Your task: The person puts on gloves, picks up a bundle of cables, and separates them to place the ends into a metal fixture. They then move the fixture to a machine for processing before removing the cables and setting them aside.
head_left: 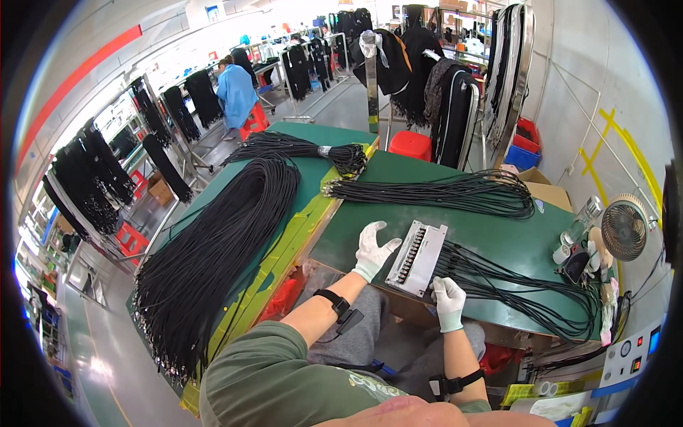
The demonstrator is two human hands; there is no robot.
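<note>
So the person sat right up at the green-topped workbench with a pale metal rectangular block, a row of dark slots along it, lying at a slant near the front edge, right between both hands. Pretty handy spot tbh, probably so neither arm had to stretch. The left hand in a white knit glove hovered just beside the block's left side, fingers spread and thumb well apart, nothing in its grasp that I could see. The right hand in a matching white glove was at the near right corner, fingers curled in together; couldn't tell if they were pinching a cable end or only resting there. A loose fan of thin black cables ran off to the right from the block, I'd guess laid that way so the slack stayed out of the lap and didn't snarl. Another long black cable bundle lay crosswise farther back, and a huge looped heap of black cables sat left of the yellow-taped strip, likely parked there to leave elbow room. Small round desk fan stood way off right, clear of the cables' ends, which seemed sensible.
</note>
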